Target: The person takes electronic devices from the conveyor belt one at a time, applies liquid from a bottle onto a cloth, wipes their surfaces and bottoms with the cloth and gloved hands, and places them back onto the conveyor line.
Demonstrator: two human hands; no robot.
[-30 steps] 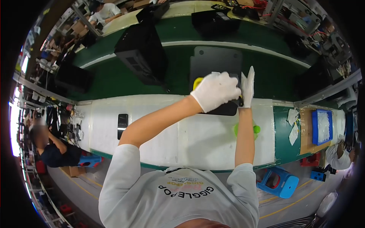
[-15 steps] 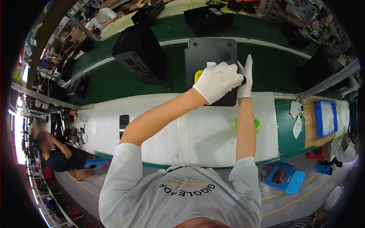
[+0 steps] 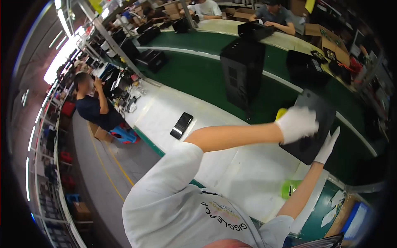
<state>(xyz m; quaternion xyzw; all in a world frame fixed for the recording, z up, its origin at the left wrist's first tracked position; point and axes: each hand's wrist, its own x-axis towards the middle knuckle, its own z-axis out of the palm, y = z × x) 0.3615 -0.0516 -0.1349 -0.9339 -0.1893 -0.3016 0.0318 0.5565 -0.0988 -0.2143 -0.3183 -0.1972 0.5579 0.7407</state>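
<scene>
White-gloved and blurred, the left hand (image 3: 297, 122) covered part of a dark panel (image 3: 325, 116) on the right, its grip unreadable, while the right hand (image 3: 327, 147), fingers extended, met the right edge, apparently bracing handwork whose next move seemingly called for steady support.

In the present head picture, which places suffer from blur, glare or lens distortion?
Head view: the left hand looks motion-blurred, the right hand sharper; head view: a bright streak shows on the phone, and bright lights at upper left wash out; head view: the white strip curves, corners black.
</scene>
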